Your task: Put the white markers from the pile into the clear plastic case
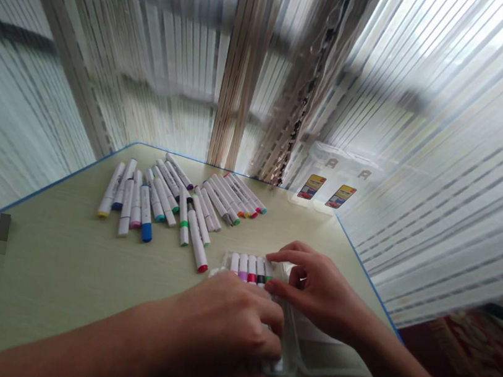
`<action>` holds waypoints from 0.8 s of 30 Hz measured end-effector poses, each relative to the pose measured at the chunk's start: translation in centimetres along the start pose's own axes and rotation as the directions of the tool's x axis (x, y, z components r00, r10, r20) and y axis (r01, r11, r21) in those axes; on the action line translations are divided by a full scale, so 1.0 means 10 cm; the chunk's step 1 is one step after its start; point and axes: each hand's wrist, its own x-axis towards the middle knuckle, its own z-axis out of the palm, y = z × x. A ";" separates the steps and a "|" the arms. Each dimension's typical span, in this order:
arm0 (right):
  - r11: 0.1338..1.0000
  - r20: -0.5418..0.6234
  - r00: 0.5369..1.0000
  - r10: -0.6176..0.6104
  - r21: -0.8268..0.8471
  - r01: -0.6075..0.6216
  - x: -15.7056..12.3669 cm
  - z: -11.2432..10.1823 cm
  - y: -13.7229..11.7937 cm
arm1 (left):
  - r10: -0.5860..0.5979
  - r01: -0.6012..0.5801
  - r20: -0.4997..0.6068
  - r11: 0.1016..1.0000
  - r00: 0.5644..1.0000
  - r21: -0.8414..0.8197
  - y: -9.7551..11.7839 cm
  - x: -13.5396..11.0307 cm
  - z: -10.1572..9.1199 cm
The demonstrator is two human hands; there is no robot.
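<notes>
A clear plastic case (289, 343) lies open before me, with a row of white markers (253, 264) inside. Their colour bands show pink, purple, red, black and green. My left hand (227, 328) lies across the lower part of the row with its fingers curled down; what its fingertips grip is hidden. From the right, my right hand (314, 278) reaches to the end of the row. Its thumb and index finger close on the green-banded marker (269, 267) at the case's right side.
Loose white markers (198, 237) with caps of many colours lie spread over the back of the pale table (57, 267). Two clear cases with labels (326, 189) stand at the back right corner. Sheer striped curtains (173, 78) hang just behind the table's blue edge.
</notes>
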 end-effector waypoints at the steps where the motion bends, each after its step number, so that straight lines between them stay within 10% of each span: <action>1: 1.000 0.008 1.000 0.000 0.002 0.000 0.00 0.00 0.00 | 0.001 -0.001 -0.005 1.000 1.000 0.005 0.00 0.00 0.00; 24: 0.996 -0.014 1.000 -0.024 -0.088 0.023 -0.03 0.02 0.00 | 0.024 -0.021 -0.043 0.996 0.999 0.088 -0.09 -0.03 0.02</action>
